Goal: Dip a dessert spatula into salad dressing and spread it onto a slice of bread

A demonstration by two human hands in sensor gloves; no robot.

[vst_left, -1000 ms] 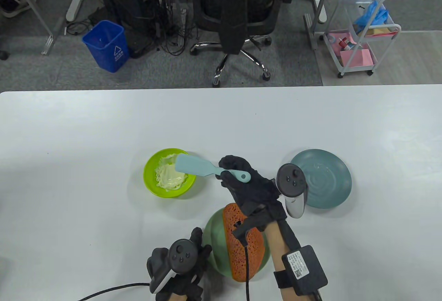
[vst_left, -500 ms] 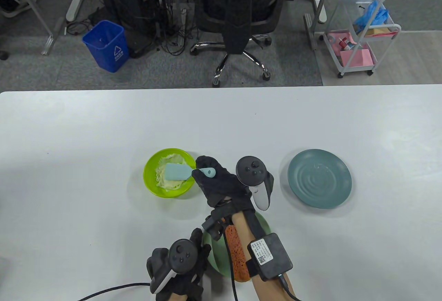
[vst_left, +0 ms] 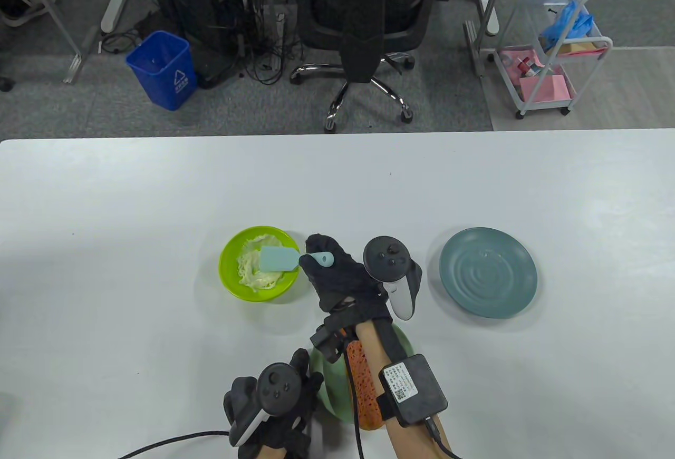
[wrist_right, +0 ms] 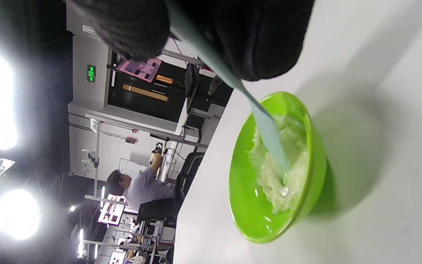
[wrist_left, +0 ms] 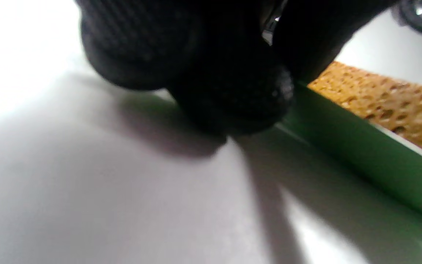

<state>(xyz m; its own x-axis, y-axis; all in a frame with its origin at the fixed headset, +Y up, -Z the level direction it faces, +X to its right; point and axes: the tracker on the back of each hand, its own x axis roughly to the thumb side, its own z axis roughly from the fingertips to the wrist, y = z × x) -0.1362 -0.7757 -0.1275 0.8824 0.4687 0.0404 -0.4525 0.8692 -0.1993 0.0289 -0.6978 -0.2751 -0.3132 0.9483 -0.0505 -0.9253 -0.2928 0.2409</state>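
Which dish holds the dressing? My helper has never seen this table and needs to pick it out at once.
On the white table three dishes sit near the front edge. Left of the right hand is a small lime-green bowl of pale creamy dressing, with the light-blue spatula dipped in. It is the only bright green one; the others are a teal plate and a dull green plate with bread.

Black office chair (vst_left: 364,27), grey carpet (vst_left: 79,106)

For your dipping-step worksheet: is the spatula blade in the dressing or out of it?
In. The right wrist view shows the spatula blade tip sunk in the pale dressing inside the lime bowl; the right hand holds its handle.
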